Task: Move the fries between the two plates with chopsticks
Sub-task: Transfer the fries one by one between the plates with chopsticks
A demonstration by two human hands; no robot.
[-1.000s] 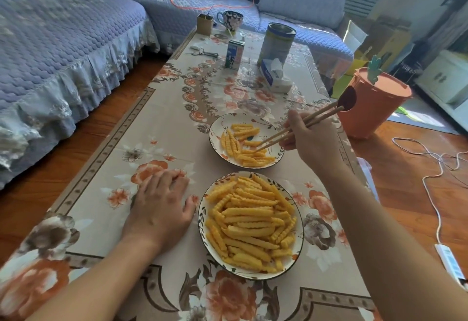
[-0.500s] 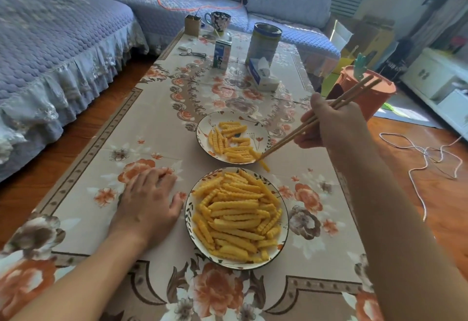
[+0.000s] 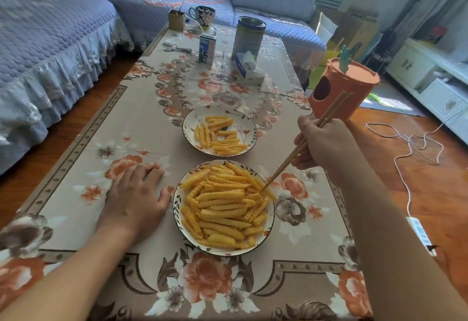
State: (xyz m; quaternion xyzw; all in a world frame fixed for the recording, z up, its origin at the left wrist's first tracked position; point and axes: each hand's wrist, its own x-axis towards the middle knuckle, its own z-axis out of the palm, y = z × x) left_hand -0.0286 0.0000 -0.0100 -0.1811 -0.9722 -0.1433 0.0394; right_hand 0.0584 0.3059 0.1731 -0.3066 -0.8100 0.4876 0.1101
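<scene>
Right hand [image 3: 326, 143] grips the chopsticks [image 3: 304, 143], whose tips have swung from the far plate [image 3: 249, 123] back to the near plate [image 3: 177, 209] and now touch a crinkle-cut fry at the right edge of the fries [image 3: 222, 204]. Whether the tips pinch it cannot be told. Left hand [image 3: 136, 199] stays flat, fingers spread and empty, on the worktop [image 3: 131, 118] beside the near plate. A further pick-up is probably beginning.

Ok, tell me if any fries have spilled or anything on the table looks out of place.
Nothing stands out. The yellow crinkle-cut fries all lie inside the near floral plate and the far floral plate; none lie on the flowered tablecloth.
</scene>
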